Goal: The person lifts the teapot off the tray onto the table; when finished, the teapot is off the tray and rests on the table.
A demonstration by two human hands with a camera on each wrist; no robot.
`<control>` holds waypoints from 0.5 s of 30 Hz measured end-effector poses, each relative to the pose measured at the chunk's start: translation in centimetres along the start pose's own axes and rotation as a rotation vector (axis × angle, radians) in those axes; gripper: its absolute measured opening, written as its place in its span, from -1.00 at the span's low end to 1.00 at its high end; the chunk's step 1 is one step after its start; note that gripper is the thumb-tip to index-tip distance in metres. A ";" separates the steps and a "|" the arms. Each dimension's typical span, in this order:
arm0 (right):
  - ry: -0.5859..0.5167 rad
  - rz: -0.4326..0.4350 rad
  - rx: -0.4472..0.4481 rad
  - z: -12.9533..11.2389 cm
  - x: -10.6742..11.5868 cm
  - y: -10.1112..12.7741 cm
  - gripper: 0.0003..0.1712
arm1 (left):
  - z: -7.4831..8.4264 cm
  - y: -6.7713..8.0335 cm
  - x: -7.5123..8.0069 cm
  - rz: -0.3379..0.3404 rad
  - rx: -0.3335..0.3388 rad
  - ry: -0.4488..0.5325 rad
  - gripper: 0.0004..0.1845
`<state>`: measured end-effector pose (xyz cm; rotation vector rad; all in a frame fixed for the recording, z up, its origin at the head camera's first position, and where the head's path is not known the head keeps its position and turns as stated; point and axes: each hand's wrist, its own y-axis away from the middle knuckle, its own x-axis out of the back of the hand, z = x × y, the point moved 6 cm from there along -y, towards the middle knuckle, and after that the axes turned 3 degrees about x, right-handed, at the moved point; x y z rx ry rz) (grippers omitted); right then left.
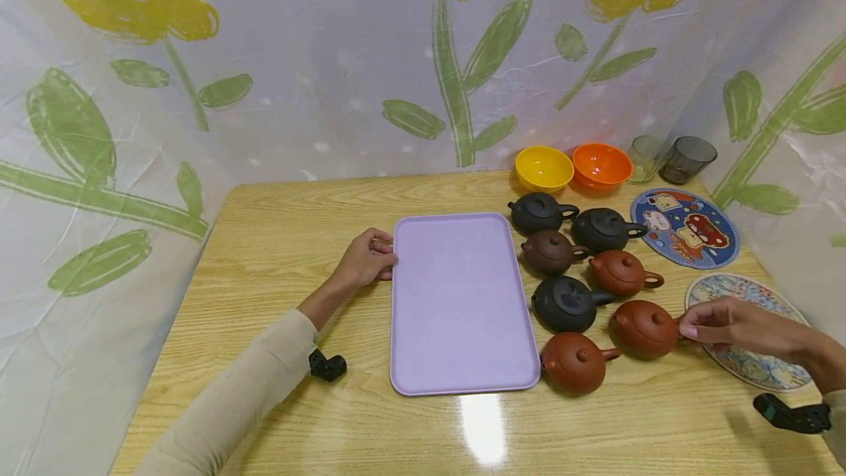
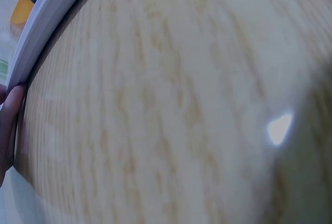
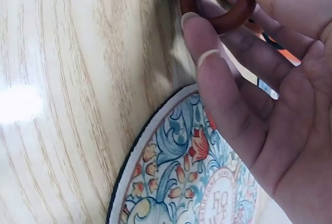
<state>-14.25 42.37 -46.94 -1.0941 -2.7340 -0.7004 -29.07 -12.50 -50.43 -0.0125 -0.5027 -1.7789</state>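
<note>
A lilac tray (image 1: 459, 300) lies on the wooden table, with nothing on it. My left hand (image 1: 366, 261) holds its left rim, thumb and fingertips at the edge; the left wrist view shows fingers (image 2: 11, 112) against the rim's underside. With my right hand (image 1: 740, 325) I pinch the loop handle (image 3: 236, 21) of a reddish-brown clay teapot (image 1: 644, 330), which sits right of the tray. Its lid is on and its spout points left. Beside it are another reddish-brown teapot (image 1: 573, 364) nearer the front and a black teapot (image 1: 565, 305) close to the tray's right edge.
Behind stand more teapots: black (image 1: 537, 213), black (image 1: 601, 230), dark brown (image 1: 550, 253) and reddish (image 1: 620, 273). Yellow (image 1: 544, 170) and orange (image 1: 601, 167) bowls and two glasses (image 1: 687, 160) line the back. A blue mat (image 1: 687, 230) and a floral mat (image 3: 176, 151) lie at right.
</note>
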 end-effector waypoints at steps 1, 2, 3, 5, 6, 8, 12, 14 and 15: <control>0.009 0.006 -0.009 0.1 0.1 0.0 -0.70 | 0.0 0.0 0.0 0.001 0.001 0.003 -0.52; 0.019 0.017 -0.019 0.1 0.2 0.0 -0.71 | -0.1 -0.1 0.0 0.003 0.001 0.007 -0.51; 0.031 0.032 -0.029 0.1 0.3 0.0 -0.71 | -0.2 -0.1 0.1 0.004 0.002 0.009 -0.51; 0.072 0.074 -0.051 0.1 0.6 0.1 -0.72 | -0.2 -0.2 0.1 0.008 0.005 0.008 -0.51; 0.096 0.100 -0.063 0.1 0.8 0.2 -0.72 | -0.2 -0.2 0.0 0.010 0.007 0.006 -0.52; 0.131 0.164 -0.087 0.0 1.2 0.4 -0.72 | -0.2 -0.1 0.0 0.015 0.010 0.000 -0.53; 0.265 0.331 -0.139 -0.9 2.1 0.8 -0.64 | 0.0 0.2 -0.1 0.027 0.009 0.001 -0.56; 0.360 0.427 -0.166 -1.7 2.5 1.0 -0.58 | 0.2 0.5 0.1 0.036 -0.006 0.005 -0.56; 0.423 0.477 -0.166 -2.3 2.7 1.1 -0.57 | 0.4 0.7 0.2 0.044 -0.026 -0.011 -0.56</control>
